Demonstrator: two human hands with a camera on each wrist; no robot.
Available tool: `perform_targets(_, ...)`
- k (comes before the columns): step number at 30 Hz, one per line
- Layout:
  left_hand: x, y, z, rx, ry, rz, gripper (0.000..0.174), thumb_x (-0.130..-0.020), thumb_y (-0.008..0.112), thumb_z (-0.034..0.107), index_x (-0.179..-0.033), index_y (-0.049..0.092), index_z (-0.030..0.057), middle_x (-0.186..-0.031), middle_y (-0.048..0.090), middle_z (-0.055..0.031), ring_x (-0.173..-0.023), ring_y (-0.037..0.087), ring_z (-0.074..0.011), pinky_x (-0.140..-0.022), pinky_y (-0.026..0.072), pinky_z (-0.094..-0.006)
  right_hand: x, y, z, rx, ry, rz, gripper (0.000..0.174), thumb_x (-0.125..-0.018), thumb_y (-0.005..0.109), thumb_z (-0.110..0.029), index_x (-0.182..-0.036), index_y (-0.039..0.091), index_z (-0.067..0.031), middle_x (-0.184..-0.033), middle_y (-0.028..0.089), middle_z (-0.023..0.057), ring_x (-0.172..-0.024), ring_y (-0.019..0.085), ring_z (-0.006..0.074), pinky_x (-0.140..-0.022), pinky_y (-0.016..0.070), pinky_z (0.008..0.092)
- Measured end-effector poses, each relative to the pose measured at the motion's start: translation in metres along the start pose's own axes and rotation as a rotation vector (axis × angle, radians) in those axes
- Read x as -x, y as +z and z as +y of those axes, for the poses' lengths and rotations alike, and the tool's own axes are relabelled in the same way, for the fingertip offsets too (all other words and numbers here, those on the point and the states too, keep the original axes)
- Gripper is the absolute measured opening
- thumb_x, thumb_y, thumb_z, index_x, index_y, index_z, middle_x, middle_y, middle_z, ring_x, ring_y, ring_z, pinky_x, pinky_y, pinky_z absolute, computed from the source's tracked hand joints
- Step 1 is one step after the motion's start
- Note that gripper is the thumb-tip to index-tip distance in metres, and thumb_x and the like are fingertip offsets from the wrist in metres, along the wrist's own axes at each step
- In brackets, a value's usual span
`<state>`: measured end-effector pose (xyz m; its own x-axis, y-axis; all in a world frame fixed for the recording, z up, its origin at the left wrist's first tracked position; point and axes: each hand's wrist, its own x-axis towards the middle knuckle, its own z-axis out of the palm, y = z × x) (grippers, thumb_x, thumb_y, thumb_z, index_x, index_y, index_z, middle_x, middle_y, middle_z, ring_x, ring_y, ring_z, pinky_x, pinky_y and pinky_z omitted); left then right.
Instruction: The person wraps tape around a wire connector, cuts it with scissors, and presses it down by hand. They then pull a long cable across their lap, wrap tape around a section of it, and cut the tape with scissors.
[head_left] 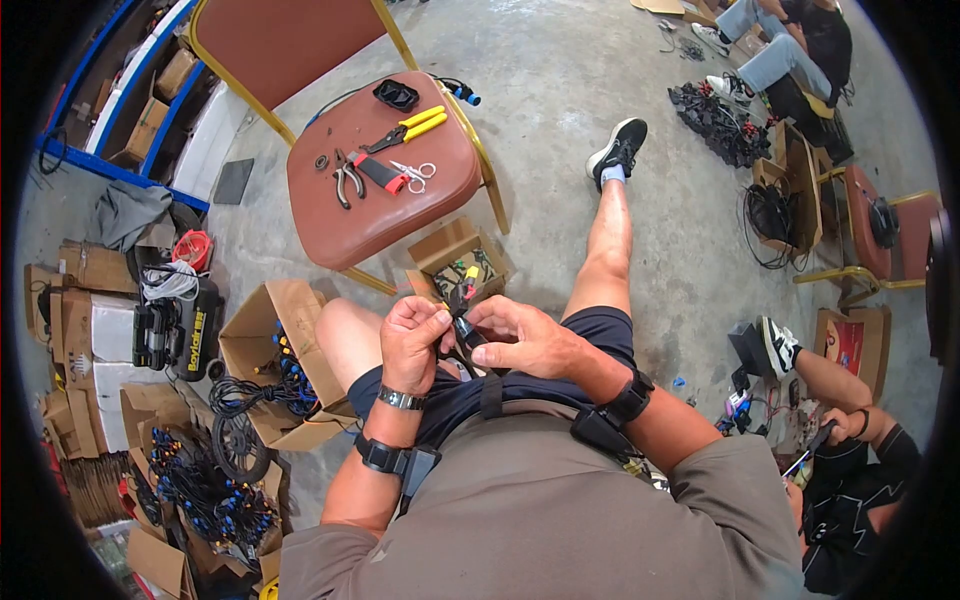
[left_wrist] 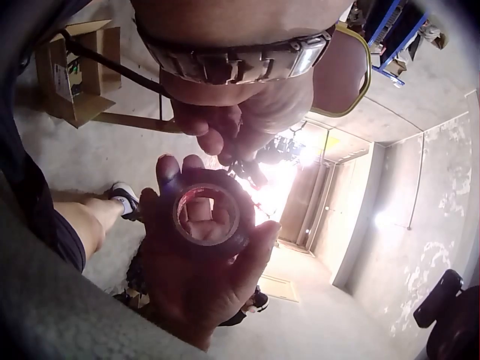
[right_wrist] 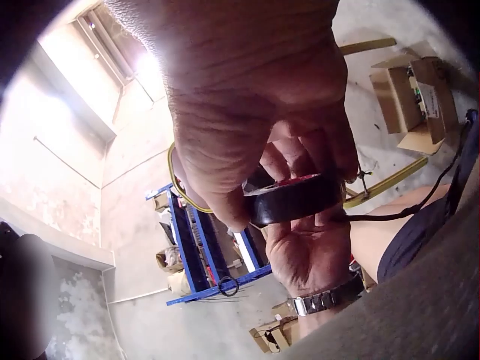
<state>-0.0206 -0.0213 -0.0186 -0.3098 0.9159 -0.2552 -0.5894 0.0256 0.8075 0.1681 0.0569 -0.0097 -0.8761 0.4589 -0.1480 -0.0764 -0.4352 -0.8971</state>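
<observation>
My right hand (head_left: 535, 340) grips a roll of black electrical tape (right_wrist: 296, 204), thumb on one side and fingers on the other. In the left wrist view the tape's round core faces the camera, with fingertips of the right hand (left_wrist: 191, 281) showing through it. Close beside it, my left hand (head_left: 410, 345) pinches a thin black cable (right_wrist: 394, 215) with thumb and fingers. The cable runs away past my shorts. Just beyond the fingertips in the head view is a yellow-tipped connector (head_left: 471, 272). The left fingers partly hide the spot they pinch.
A brown chair (head_left: 400, 215) ahead bears pliers (head_left: 348, 180), a yellow-handled tool (head_left: 405, 130) and scissors (head_left: 414, 177). An open carton (head_left: 445, 243) stands below it. Boxes of blue-tipped cables (head_left: 210, 490) are at left. Another person (head_left: 850, 490) sits at lower right.
</observation>
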Motion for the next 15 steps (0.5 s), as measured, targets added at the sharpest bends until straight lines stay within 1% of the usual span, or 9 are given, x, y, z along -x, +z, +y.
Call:
perform_targets(5, 0.001, 0.003, 0.001, -0.022, 0.003, 0.041, 0.015, -0.084, 0.068, -0.006, -0.089, 0.059, 0.0049, -0.083, 0.068, -0.0087, -0.058, 0.060, -0.0137, -0.049, 0.0468, -0.0236, -0.001, 0.000, 0.001, -0.005, -0.005, 0.019, 0.049, -0.088, 0.070, -0.015, -0.125, 0.044, 0.0050, -0.119, 0.060, 0.0180, -0.114, 0.056, 0.0209, -0.101, 0.0428, 0.0365)
perform_targets(7, 0.002, 0.004, 0.001, -0.081, 0.015, 0.067, 0.016, -0.084, 0.070, -0.005, -0.089, 0.059, 0.0054, -0.084, 0.069, -0.0081, -0.058, 0.061, -0.0120, -0.049, 0.0469, -0.0223, 0.000, 0.000, 0.001, 0.000, -0.013, 0.008, 0.049, -0.089, 0.070, -0.015, -0.125, 0.044, 0.0047, -0.120, 0.060, 0.0183, -0.115, 0.056, 0.0212, -0.102, 0.0427, 0.0368)
perform_targets(9, 0.002, 0.006, 0.002, -0.103, 0.021, 0.080, 0.016, -0.083, 0.070, -0.005, -0.088, 0.059, 0.0056, -0.084, 0.069, -0.0076, -0.058, 0.061, -0.0114, -0.049, 0.0469, -0.0218, 0.002, 0.002, -0.004, 0.048, -0.038, 0.014, 0.052, -0.087, 0.071, -0.013, -0.126, 0.041, 0.0036, -0.121, 0.059, 0.0191, -0.115, 0.056, 0.0220, -0.102, 0.0431, 0.0373)
perform_targets(13, 0.001, 0.005, 0.001, -0.137, 0.017, 0.080, 0.016, -0.083, 0.070, -0.005, -0.087, 0.059, 0.0060, -0.084, 0.069, -0.0068, -0.058, 0.061, -0.0105, -0.050, 0.0469, -0.0208, 0.001, 0.005, -0.010, 0.032, -0.060, -0.019, 0.057, -0.085, 0.074, -0.011, -0.127, 0.037, 0.0022, -0.122, 0.059, 0.0198, -0.115, 0.057, 0.0231, -0.101, 0.0440, 0.0381)
perform_targets(15, 0.001, 0.006, 0.001, -0.138, 0.018, 0.087, 0.016, -0.083, 0.070, -0.005, -0.086, 0.059, 0.0061, -0.084, 0.069, -0.0066, -0.059, 0.061, -0.0103, -0.050, 0.0470, -0.0208, 0.002, 0.006, -0.009, -0.058, -0.080, -0.021, 0.061, -0.083, 0.076, -0.010, -0.127, 0.035, 0.0013, -0.122, 0.058, 0.0205, -0.116, 0.057, 0.0244, -0.100, 0.0448, 0.0387)
